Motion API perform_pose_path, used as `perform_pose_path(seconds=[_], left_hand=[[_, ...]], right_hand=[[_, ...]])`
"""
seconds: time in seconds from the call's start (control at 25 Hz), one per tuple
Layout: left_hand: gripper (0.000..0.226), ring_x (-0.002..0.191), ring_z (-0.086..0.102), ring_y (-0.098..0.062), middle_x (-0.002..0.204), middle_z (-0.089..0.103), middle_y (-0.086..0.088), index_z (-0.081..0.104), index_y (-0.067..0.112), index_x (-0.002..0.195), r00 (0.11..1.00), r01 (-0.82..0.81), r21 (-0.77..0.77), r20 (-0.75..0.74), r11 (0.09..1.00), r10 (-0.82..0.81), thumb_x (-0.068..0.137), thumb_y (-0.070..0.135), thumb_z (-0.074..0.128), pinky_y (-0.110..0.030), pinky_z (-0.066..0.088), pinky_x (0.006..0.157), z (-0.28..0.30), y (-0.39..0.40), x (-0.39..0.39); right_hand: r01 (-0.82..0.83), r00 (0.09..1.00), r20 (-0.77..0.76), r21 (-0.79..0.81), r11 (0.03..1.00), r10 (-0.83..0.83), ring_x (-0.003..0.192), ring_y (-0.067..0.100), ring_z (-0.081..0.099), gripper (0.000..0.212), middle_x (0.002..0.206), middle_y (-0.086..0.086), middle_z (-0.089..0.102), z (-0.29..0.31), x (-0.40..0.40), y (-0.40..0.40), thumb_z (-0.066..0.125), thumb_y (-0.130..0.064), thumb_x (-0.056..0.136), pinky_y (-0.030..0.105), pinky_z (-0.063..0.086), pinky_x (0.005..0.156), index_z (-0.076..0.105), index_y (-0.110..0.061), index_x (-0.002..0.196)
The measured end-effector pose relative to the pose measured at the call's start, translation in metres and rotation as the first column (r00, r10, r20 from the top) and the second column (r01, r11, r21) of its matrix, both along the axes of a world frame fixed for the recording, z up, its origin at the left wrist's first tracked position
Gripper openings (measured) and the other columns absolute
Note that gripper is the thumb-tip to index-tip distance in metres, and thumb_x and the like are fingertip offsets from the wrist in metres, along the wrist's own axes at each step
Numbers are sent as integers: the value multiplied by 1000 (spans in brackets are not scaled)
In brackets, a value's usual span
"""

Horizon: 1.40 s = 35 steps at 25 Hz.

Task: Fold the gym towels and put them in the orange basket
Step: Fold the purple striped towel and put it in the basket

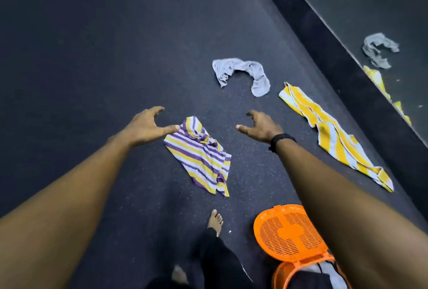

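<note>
A purple, yellow and white striped towel [200, 158] lies crumpled on the dark floor in front of me. My left hand [148, 125] hovers at its upper left corner, fingers spread, holding nothing. My right hand [260, 126], with a black wristband, is open to the towel's right, apart from it. A grey towel [243, 73] lies bunched farther away. A long yellow and white striped towel [333, 136] stretches along the right. The orange basket [281, 274] stands at the bottom right with its perforated lid [289, 233] flipped open; some cloth shows inside.
A dark baseboard and a wall mirror [370, 11] run along the right side, reflecting the grey and yellow towels. My bare foot [215, 220] and dark trouser leg stand just left of the basket. Dark speckled floor extends to the left and ahead.
</note>
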<state>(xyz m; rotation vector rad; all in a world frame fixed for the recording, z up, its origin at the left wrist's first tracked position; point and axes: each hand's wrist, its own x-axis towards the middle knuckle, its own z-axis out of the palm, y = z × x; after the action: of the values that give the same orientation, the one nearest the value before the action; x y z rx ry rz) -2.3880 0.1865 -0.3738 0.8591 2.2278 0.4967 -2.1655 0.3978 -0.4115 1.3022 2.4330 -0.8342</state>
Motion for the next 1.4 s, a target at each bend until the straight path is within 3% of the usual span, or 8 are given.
perform_pose_path(seconds=[0.2, 0.4, 0.64, 0.84, 1.0, 1.04, 1.2, 1.4], left_hand=[[82, 129, 46, -25, 146, 44, -8, 39, 17, 144, 994, 92, -34, 67, 995, -90, 77, 51, 72, -33, 38, 101, -125, 69, -55], [73, 124, 51, -23, 139, 52, -5, 46, 18, 139, 963, 235, -66, 148, 970, -223, 77, 46, 73, -30, 40, 97, -322, 118, -87], [80, 133, 40, -24, 146, 42, -8, 39, 16, 144, 941, 311, -186, 200, 932, -274, 79, 47, 72, -34, 35, 105, -534, 118, -79], [79, 132, 41, -25, 145, 43, -9, 39, 15, 144, 920, 378, -223, 197, 899, -338, 80, 48, 71, -35, 35, 107, -646, 116, -69], [79, 131, 42, -24, 144, 43, -6, 40, 20, 143, 917, 391, -214, 180, 895, -357, 78, 53, 70, -40, 38, 106, -689, 116, -70], [78, 131, 41, -23, 145, 42, -6, 40, 20, 143, 914, 398, -209, 175, 893, -366, 78, 52, 70, -41, 37, 107, -693, 117, -70], [76, 132, 39, -23, 145, 41, -5, 39, 21, 143, 916, 395, -200, 160, 897, -368, 80, 52, 68, -43, 36, 107, -687, 118, -71], [75, 136, 36, -23, 148, 39, -7, 38, 18, 144, 943, 325, -156, 127, 933, -307, 82, 49, 68, -37, 33, 110, -605, 119, -77]], right_hand=[[89, 993, 83, -24, 996, -87, 128, 28, 48, 67, 144, 9, 46, -121, -41, 34, 58, -55, 88, 47, 44, 102, 42, -18, 141], [217, 968, 143, -74, 973, -205, 126, 27, 49, 60, 141, 7, 49, -322, -60, 46, 58, -51, 90, 44, 45, 100, 45, -18, 138], [424, 893, 245, -170, 890, -378, 121, 33, 53, 53, 136, 12, 54, -549, -47, 27, 60, -43, 89, 44, 46, 98, 52, -13, 132], [528, 799, 412, -130, 840, -438, 125, 36, 48, 52, 137, 18, 49, -674, -49, 9, 53, -39, 94, 42, 43, 96, 43, -9, 136], [676, 673, 475, -83, 733, -567, 137, 40, 31, 93, 152, 21, 28, -726, -62, 6, 59, -48, 89, 49, 30, 108, 4, -7, 152], [691, 657, 480, -76, 719, -580, 137, 40, 31, 96, 152, 20, 28, -731, -65, 7, 61, -48, 88, 49, 31, 108, 3, -6, 152], [625, 737, 334, -3, 781, -588, 122, 33, 49, 50, 133, 15, 51, -730, -75, 4, 58, -38, 92, 41, 44, 96, 46, -7, 131], [319, 944, 19, 214, 923, -331, 105, 35, 51, 30, 114, 13, 60, -629, -105, -2, 49, -34, 97, 44, 45, 80, 50, -11, 116]])
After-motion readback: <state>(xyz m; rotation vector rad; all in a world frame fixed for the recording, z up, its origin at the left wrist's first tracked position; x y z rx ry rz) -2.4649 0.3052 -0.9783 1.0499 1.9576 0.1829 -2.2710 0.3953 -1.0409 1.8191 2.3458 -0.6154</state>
